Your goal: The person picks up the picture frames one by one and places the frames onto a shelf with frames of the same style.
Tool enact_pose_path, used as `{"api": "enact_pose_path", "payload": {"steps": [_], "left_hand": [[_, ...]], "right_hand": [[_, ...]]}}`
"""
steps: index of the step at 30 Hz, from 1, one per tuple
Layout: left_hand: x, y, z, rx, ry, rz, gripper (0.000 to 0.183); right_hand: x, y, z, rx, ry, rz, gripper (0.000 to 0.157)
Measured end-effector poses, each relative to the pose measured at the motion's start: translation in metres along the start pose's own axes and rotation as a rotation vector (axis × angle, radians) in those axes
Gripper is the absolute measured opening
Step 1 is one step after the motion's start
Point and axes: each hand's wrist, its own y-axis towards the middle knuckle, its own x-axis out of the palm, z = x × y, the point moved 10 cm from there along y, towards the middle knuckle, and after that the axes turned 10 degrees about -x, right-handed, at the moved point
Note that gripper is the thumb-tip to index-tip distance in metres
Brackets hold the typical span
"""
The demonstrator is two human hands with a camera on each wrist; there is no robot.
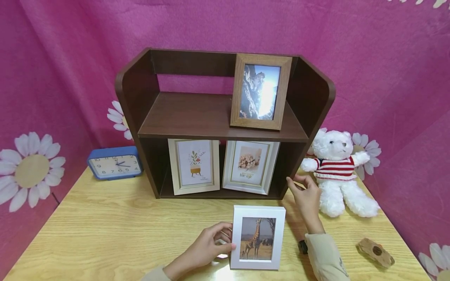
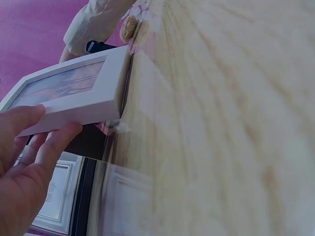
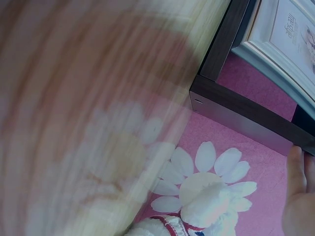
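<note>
My left hand [image 1: 214,244] holds a white picture frame [image 1: 258,265] with a giraffe photo by its left side, thumb on the front. The frame stands upright just above or on the table, in front of the shelf; the left wrist view shows its lower edge close to the tabletop. My right hand [image 1: 307,195] touches the lower right side panel of the dark brown shelf [image 1: 225,138] with its fingertips. On the lower level lean a cream frame [image 1: 194,189] with a plant print and a silver-white frame [image 1: 246,187]. A wooden frame [image 1: 258,124] stands up top at the right.
Left of the shelf is a blue alarm clock [image 1: 114,163]. A white teddy bear [image 1: 335,171] in a striped sweater sits to the right, beyond the right hand. A small piece of wood [image 1: 375,253] lies near the table's right edge. Pink flowered cloth [image 1: 225,23] hangs behind.
</note>
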Motion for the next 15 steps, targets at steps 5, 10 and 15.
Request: {"api": "enact_pose_path", "payload": {"steps": [5,10,15], "left_hand": [[0.001,0.000,0.002,0.031,0.000,-0.024,0.036],[0.002,-0.001,0.001,0.033,-0.013,-0.029,0.036],[0.001,-0.001,0.000,0.018,-0.033,-0.024,0.035]], "right_hand": [[-0.001,-0.001,-0.024,0.000,-0.005,-0.005,0.016],[-0.003,-0.002,-0.035,-0.007,-0.026,-0.006,0.015],[-0.001,0.000,-0.014,0.009,-0.001,-0.007,0.017]]}}
